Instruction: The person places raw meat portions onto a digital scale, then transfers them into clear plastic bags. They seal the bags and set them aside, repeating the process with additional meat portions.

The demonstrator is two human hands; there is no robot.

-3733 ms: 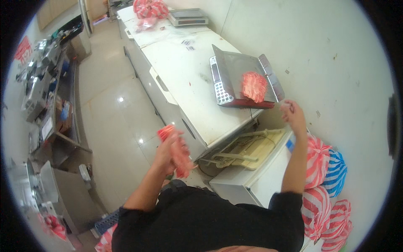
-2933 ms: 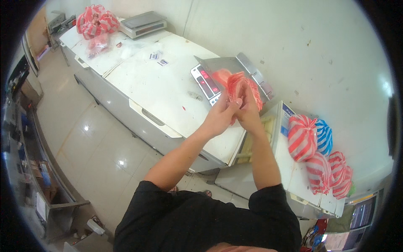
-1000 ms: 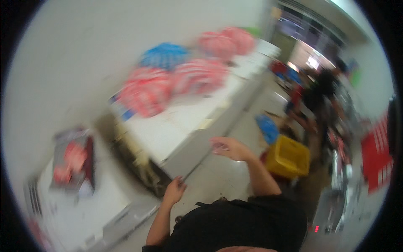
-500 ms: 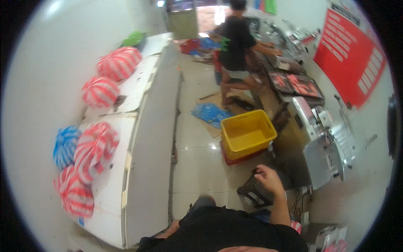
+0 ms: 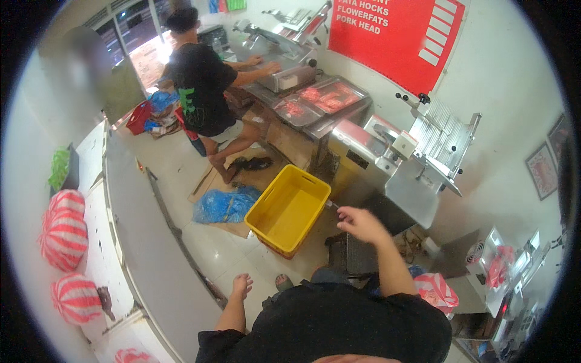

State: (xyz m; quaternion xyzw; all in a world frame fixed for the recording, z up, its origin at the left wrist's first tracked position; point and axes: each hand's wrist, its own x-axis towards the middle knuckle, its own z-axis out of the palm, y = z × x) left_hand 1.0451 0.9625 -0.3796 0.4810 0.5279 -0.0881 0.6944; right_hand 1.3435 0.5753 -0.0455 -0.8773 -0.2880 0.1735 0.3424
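My right hand (image 5: 361,224) is raised above a dark plastic stool (image 5: 357,257), its fingers apart and loosely bent, with nothing seen in them. It is nearest to a yellow plastic crate (image 5: 288,210), which looks empty and sits on the floor just beyond, to the left. A reddish base shows under the crate. My left hand (image 5: 242,287) hangs low beside my body, near the side of a long white chest freezer (image 5: 142,224). Its fingers are loosely curled but apart, and no object shows in it.
Another person (image 5: 203,78) stands with both hands at a far meat slicer (image 5: 284,48). Trays of sliced red meat (image 5: 327,97) lie beside a nearer slicer (image 5: 436,145). A blue plastic bag (image 5: 225,204) lies on floor cardboard. Red-striped bags (image 5: 65,230) sit on the freezer.
My view has swung to the right, so the freezer shifts left and the slicers come closer to the middle. My left hand has come into fuller view; my right stays raised.
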